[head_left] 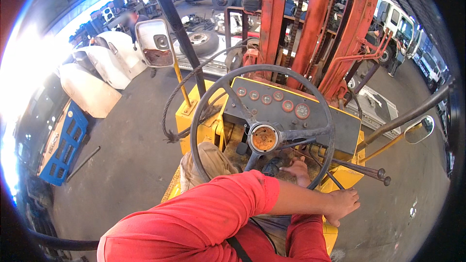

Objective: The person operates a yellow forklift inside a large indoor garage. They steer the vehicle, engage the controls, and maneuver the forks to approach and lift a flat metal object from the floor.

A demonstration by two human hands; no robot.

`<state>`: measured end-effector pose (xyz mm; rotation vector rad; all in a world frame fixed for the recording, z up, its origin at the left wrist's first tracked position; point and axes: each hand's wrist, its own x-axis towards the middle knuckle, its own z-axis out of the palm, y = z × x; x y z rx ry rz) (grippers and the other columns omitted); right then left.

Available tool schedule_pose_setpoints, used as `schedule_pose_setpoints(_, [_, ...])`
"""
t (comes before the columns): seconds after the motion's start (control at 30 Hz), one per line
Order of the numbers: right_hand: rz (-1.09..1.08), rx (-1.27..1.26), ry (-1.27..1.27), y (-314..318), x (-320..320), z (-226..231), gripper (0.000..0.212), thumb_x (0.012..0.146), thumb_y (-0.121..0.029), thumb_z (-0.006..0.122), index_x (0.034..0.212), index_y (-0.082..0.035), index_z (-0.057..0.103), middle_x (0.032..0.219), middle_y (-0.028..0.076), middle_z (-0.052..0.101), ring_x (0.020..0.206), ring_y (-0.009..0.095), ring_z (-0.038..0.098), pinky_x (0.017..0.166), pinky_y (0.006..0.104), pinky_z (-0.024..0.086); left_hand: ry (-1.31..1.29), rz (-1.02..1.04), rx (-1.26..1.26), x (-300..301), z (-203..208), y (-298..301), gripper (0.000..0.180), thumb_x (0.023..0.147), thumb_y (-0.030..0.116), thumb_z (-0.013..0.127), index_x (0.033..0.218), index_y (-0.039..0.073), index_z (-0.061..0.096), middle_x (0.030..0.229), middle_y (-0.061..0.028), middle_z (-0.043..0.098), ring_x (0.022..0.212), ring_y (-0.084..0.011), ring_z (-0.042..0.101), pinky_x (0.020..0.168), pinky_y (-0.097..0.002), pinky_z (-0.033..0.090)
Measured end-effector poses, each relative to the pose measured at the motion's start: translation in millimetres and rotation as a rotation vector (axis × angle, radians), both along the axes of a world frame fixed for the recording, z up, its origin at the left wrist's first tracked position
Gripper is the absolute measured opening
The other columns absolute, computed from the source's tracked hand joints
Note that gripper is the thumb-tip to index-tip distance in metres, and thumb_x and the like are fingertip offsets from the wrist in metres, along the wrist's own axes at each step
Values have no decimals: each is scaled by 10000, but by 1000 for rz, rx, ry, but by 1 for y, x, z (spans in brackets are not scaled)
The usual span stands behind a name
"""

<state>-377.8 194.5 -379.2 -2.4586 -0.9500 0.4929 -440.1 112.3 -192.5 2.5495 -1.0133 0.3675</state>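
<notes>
I sit at a forklift's black steering wheel (331, 131), which has a worn orange-brown hub. My left arm, in a red sleeve, crosses to the right over the lower part of the wheel. At its end my left hand (342, 204) is closed around the top of a black lever (332, 178) beside the seat. Seen through the wheel, my right hand (297, 169) reaches down below the dashboard, its fingers apart and apparently empty, close to a dark shoe (273, 166). The gauge panel (272, 101) lies beyond the wheel rim. Two long control rods (365, 169) stick out right of the wheel.
Ahead rises the red mast (303, 29). Mirrors stand at left (155, 43) and right (419, 130). A frayed cable (170, 102) hangs at the left. White body panels (92, 90), a blue grille panel (63, 145) and a tyre (199, 42) lie around. People stand far left and far right.
</notes>
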Motion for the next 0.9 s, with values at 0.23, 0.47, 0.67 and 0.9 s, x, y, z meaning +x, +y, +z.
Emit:
schedule_pose_setpoints(0.23, [9, -42, -4, 5, -1, -4, 436, 734, -364, 877, 972, -66, 666, 737, 57, 659, 838, 268, 703, 770, 433, 546, 36, 4, 99, 5, 24, 12, 834, 661, 505, 843, 1237, -55, 620, 1316, -279, 551, 1339, -413, 439, 1189, -542, 329])
schedule_pose_setpoints(0.47, [14, -107, -23, 8, 10, -1, 475, 732, -383, 890, 986, -62, 651, 746, 58, 664, 858, 270, 717, 780, 435, 557, -176, 82, -6, -19, 78, 61, 750, 727, 506, 836, 1290, 50, 642, 1630, -313, 313, 1593, -467, 135, 1249, -694, 189])
schedule_pose_setpoints(0.67, [-14, -128, -25, 2, 17, -12, 533, 741, -418, 881, 1060, -68, 637, 873, 88, 622, 942, 282, 685, 840, 433, 534, -7, 234, -214, -104, 80, 152, 561, 816, 418, 808, 1221, 53, 674, 1180, -192, 687, 1163, -405, 636, 998, -486, 534])
schedule_pose_setpoints(0.9, [-11, -140, -9, 10, 8, -19, 604, 752, -458, 869, 1146, -75, 620, 1021, 123, 574, 1040, 296, 648, 910, 430, 508, 149, 662, -164, -116, 43, 217, 144, 874, 156, 723, 961, 45, 693, 898, -165, 702, 914, -427, 685, 827, -505, 560])
